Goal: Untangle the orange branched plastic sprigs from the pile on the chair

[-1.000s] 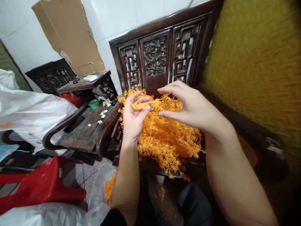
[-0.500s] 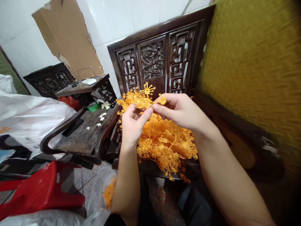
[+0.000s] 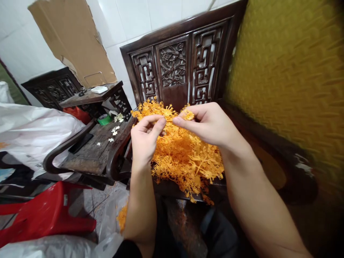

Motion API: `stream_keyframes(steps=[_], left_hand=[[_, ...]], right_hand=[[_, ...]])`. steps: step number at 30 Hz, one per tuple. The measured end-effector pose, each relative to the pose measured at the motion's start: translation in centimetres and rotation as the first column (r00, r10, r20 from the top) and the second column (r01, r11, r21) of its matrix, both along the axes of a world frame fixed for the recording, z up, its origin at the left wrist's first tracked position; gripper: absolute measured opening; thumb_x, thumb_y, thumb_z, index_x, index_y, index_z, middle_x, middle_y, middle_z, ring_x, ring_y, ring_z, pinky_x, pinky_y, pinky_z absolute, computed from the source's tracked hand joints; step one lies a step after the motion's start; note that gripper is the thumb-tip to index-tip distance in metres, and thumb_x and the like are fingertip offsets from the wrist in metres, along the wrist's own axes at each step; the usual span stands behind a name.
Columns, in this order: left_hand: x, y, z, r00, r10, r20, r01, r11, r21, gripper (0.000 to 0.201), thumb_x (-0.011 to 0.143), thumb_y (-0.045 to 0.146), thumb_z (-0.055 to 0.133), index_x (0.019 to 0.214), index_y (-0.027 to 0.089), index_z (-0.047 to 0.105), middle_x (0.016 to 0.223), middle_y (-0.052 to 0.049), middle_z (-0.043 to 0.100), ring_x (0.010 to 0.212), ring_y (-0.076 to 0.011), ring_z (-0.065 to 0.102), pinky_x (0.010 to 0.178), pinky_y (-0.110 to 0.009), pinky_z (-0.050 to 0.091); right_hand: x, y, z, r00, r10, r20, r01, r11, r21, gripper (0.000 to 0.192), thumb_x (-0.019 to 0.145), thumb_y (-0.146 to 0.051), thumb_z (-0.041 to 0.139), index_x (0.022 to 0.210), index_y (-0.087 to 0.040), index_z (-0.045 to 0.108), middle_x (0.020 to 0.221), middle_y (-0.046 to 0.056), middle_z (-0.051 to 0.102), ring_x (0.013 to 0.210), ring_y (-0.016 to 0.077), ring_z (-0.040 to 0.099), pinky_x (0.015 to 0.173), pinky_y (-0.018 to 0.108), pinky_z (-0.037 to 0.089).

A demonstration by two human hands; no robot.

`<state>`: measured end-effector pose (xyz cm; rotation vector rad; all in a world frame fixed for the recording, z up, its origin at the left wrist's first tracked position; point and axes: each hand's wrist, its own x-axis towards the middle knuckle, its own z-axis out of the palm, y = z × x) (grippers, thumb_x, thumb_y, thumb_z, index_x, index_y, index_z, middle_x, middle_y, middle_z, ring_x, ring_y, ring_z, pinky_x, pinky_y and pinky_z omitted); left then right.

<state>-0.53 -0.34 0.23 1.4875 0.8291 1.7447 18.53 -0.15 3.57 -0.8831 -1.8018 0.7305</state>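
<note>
A big heap of orange plastic flower sprigs (image 3: 185,157) lies on the dark wooden seat in front of me. Over its upper part, my right hand (image 3: 206,122) pinches a small yellow-orange plastic flower piece (image 3: 188,114) between thumb and fingers. Just left of it, my left hand (image 3: 146,138) has thumb and forefinger pressed together. Whatever sits between those left fingertips is too small to make out against the orange heap. A narrow gap separates the two hands' fingertips.
A carved wooden chair back (image 3: 172,68) rises behind the heap. On the left side table (image 3: 88,154) are small cream flowers (image 3: 115,129) and green tape (image 3: 104,119). A red plastic stool (image 3: 51,211) and a plastic bag (image 3: 109,211) with orange bits are lower left.
My hands have drawn slightly apart, the left moving left. The long sprig held across both hands no longer shows there; the flower piece stays in my right hand.
</note>
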Motion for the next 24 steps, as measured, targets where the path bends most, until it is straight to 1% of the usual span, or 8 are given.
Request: stream_keyframes(steps=[4,9,14,17,18,20,22,24], left_hand=[[-0.3,-0.5,0.2,0.999,0.047,-0.023,-0.047,0.999,0.019,0.017,0.079,0.035,0.092,0.088,0.023,0.085,0.078,-0.002,0.079,0.059,-0.0099,0.066,0.058,-0.024,0.057],[-0.1,-1.8,1.1,0.996,0.052,-0.078,-0.048,0.997,0.062,0.018,0.073,0.029,0.096,0.086,0.023,0.086,0.073,-0.001,0.078,0.058,-0.0096,0.065,0.054,-0.021,0.054],[0.0,-2.8,1.8,0.979,0.064,-0.191,-0.063,0.998,0.012,0.018,0.072,0.028,0.096,0.085,0.021,0.086,0.073,-0.002,0.078,0.058,-0.0094,0.064,0.051,-0.019,0.051],[-1.6,-3.0,1.9,0.974,0.118,-0.193,-0.117,0.993,0.018,0.017,0.075,0.030,0.094,0.085,0.020,0.085,0.071,-0.002,0.077,0.055,-0.0085,0.063,0.050,-0.019,0.050],[-2.3,-3.0,1.9,0.972,0.168,-0.165,-0.164,0.986,0.039,0.016,0.077,0.029,0.093,0.085,0.019,0.084,0.071,-0.002,0.076,0.055,-0.0079,0.063,0.050,-0.018,0.050],[-3.6,-3.1,1.9,0.960,0.267,-0.083,-0.261,0.962,0.073,0.014,0.080,0.028,0.091,0.086,0.019,0.083,0.071,-0.001,0.075,0.055,-0.0074,0.064,0.052,-0.018,0.051],[-4.0,-2.9,1.7,0.964,0.263,-0.042,-0.261,0.964,0.057,0.018,0.083,0.029,0.088,0.097,0.019,0.083,0.073,-0.001,0.075,0.058,-0.0089,0.066,0.055,-0.019,0.055],[-3.2,-2.4,1.3,0.989,0.138,-0.052,-0.138,0.990,-0.003,0.029,0.087,0.032,0.084,0.112,0.019,0.080,0.080,-0.004,0.077,0.064,-0.0120,0.070,0.059,-0.023,0.059]], right_hand=[[0.5,-0.5,0.3,1.000,0.015,-0.009,-0.016,1.000,-0.014,0.059,0.080,-0.069,0.080,0.058,-0.018,0.059,0.055,-0.003,0.039,0.054,0.0082,0.031,0.048,0.028,0.021],[0.9,-0.9,0.3,0.991,0.034,-0.129,-0.043,0.997,-0.065,0.048,0.076,-0.062,0.087,0.067,-0.018,0.072,0.054,-0.003,0.042,0.050,0.0075,0.031,0.045,0.026,0.019],[0.6,-1.2,0.4,0.984,0.050,-0.172,-0.064,0.995,-0.075,0.042,0.075,-0.055,0.090,0.066,-0.017,0.074,0.054,-0.003,0.042,0.051,0.0071,0.030,0.045,0.025,0.018],[2.0,-0.1,0.0,0.971,-0.086,-0.223,0.072,0.995,-0.070,0.033,0.073,-0.043,0.093,0.065,-0.017,0.075,0.056,-0.002,0.050,0.052,0.0079,0.036,0.048,0.026,0.022],[2.9,0.5,-0.2,0.940,-0.180,-0.291,0.169,0.984,-0.065,0.029,0.071,-0.037,0.095,0.066,-0.016,0.076,0.057,-0.001,0.053,0.053,0.0086,0.040,0.050,0.027,0.024],[4.4,1.6,-0.6,0.808,-0.352,-0.472,0.358,0.930,-0.080,0.024,0.066,-0.028,0.096,0.064,-0.016,0.075,0.057,0.000,0.055,0.052,0.0096,0.043,0.051,0.030,0.025],[5.1,2.2,-0.9,0.794,-0.332,-0.509,0.341,0.937,-0.079,0.024,0.068,-0.028,0.096,0.065,-0.017,0.075,0.058,0.000,0.055,0.053,0.0098,0.043,0.053,0.031,0.025],[4.3,2.1,-0.9,0.885,-0.218,-0.412,0.218,0.975,-0.048,0.030,0.071,-0.035,0.095,0.062,-0.018,0.072,0.059,0.001,0.055,0.055,0.0097,0.043,0.053,0.030,0.025]])
